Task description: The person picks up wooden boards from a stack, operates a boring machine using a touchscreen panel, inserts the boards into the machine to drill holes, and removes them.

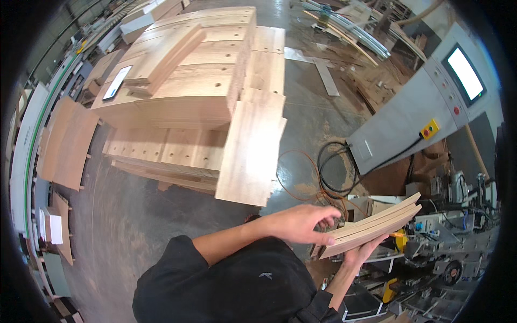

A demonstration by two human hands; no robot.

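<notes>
A short stack of narrow wooden boards (371, 227) is held tilted in front of me on the right, its far end raised. From underneath, my right hand (365, 251) grips the stack; part of its fingers is hidden behind the wood. My left hand (304, 223) is at the near end of the boards, with its thumb at their edge. Its fingers are loosely curled and apart from the thumb, not wrapped round the wood.
Large stacks of drilled wooden panels (188, 113) stand ahead, with a phone (117, 83) on top. Pale boards (250, 145) lie along their right side. A grey control cabinet (414, 107), looped cables (328, 167) and machinery (447, 269) are to the right.
</notes>
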